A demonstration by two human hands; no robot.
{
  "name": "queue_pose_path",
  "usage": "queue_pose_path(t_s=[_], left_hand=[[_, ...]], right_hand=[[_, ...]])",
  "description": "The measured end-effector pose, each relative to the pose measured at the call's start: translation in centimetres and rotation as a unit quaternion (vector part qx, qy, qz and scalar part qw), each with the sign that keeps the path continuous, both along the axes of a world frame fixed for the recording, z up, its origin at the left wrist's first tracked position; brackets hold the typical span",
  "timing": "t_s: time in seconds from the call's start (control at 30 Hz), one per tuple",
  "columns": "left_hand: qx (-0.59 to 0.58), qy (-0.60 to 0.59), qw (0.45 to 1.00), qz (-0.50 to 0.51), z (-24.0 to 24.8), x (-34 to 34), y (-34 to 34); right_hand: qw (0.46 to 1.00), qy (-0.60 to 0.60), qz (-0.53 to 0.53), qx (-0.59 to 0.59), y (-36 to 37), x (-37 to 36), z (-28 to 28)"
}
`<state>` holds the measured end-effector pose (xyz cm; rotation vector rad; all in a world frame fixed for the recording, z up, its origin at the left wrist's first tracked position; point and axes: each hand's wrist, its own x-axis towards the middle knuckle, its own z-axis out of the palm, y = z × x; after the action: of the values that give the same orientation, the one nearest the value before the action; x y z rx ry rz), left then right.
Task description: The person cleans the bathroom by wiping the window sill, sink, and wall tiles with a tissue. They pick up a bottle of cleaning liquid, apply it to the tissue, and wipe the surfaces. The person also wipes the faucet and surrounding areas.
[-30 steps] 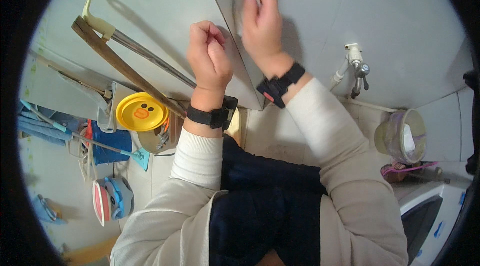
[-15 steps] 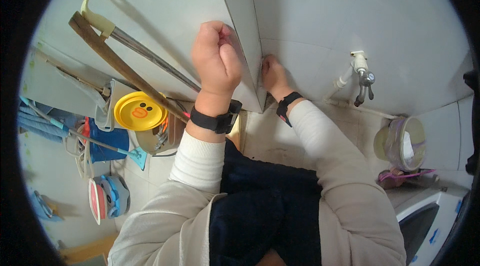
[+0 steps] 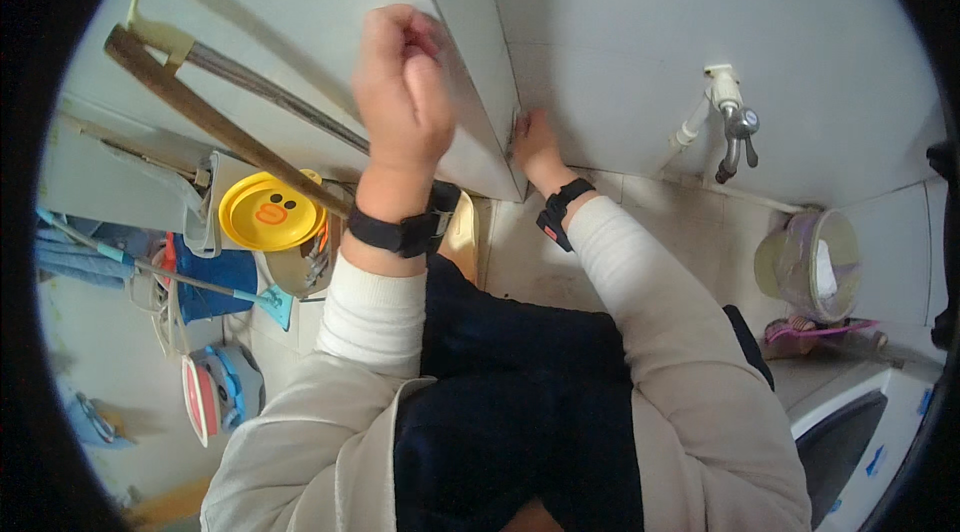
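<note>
My left hand [image 3: 405,97] is closed in a fist, raised beside the edge of a pale wall column [image 3: 465,42]. Whatever its curled fingers hold, if anything, is hidden. Lower down, my right hand [image 3: 537,147] is at the inner corner where the column meets the grey-white wall [image 3: 620,12]. Its fingers are bent against that corner, and I cannot make out anything in them. A black band circles each wrist.
Left of my left arm lean a wooden stick [image 3: 200,107] and a metal pole [image 3: 270,87]. Below them are a yellow basin [image 3: 238,217], a blue bucket [image 3: 228,277] and folding basins [image 3: 230,387]. At right are a wall tap [image 3: 738,137], a lined bin [image 3: 835,297] and a white appliance [image 3: 890,437].
The view has shifted slightly. My left hand sits a little higher and further left, slightly blurred. My right hand stays low at the corner, still bent.
</note>
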<state>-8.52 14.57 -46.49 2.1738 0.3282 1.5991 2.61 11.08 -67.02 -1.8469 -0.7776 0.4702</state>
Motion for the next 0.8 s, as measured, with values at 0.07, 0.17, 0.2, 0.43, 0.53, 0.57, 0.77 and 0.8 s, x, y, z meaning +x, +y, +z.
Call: queue_pose_path(t_s=[0.07,0.17,0.2,0.43,0.53,0.57,0.77,0.8], left_hand=[[-0.007,0.005,1.0,-0.012,-0.1,-0.2,0.1],[0.012,0.018,1.0,-0.017,-0.1,-0.6,0.1],[0.02,0.019,1.0,-0.011,-0.2,-0.6,0.1],[0.031,0.017,0.999,0.037,-0.3,0.0,-0.1],[0.059,0.024,0.996,0.056,-0.4,0.3,-0.2],[0.07,0.024,0.995,0.066,-0.5,0.4,-0.2],[0.081,0.015,0.992,0.092,-0.7,0.6,-0.1],[0.075,0.01,0.993,0.093,-0.7,0.7,-0.1]], right_hand=[[0.998,0.013,0.007,0.054,-0.4,0.0,-1.8],[0.977,0.101,-0.031,0.183,-0.4,-1.3,0.2],[0.953,0.07,-0.036,0.292,0.0,-2.0,1.7],[0.956,-0.069,-0.023,0.283,-0.1,-3.3,1.8],[0.999,0.051,0.016,0.009,-2.0,-2.2,-3.5],[0.995,0.096,0.028,-0.012,-2.3,-1.9,-4.5],[0.975,-0.002,-0.056,0.217,-0.3,0.8,1.3],[0.929,-0.124,-0.084,0.339,0.4,1.2,3.2]])
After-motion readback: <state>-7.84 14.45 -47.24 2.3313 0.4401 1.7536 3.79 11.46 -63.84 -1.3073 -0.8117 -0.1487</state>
